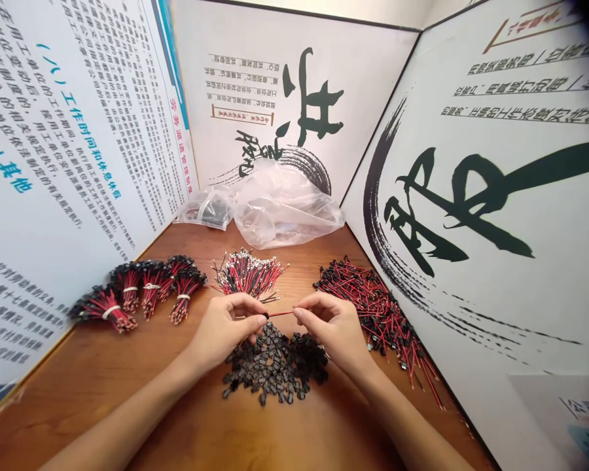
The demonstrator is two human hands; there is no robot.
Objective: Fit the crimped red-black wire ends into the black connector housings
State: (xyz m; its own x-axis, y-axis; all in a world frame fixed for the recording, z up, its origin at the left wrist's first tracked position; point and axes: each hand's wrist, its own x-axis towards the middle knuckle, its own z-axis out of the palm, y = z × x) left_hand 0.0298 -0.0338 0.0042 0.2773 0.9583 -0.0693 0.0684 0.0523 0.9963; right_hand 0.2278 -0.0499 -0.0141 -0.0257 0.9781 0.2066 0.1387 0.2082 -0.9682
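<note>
Left forearm [112, 418] and right forearm [412, 425] reach in from the near edge of my feed. I see the left hand [220, 330] and right hand [331, 327] close together, both pinched narrow on a short red wire [281, 313], its long axis running left to right across the small gap between them. Just nearer me lies a heap of black plastic connectors [275, 369], roughly level with both hands. Off left sit bundled red-and-black wires [137, 291]; off right, a loose pile of wired connectors [377, 307].

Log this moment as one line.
left hand: pinches thin red wire | right hand: pinches same wire | below: black plastic connector pile
</note>
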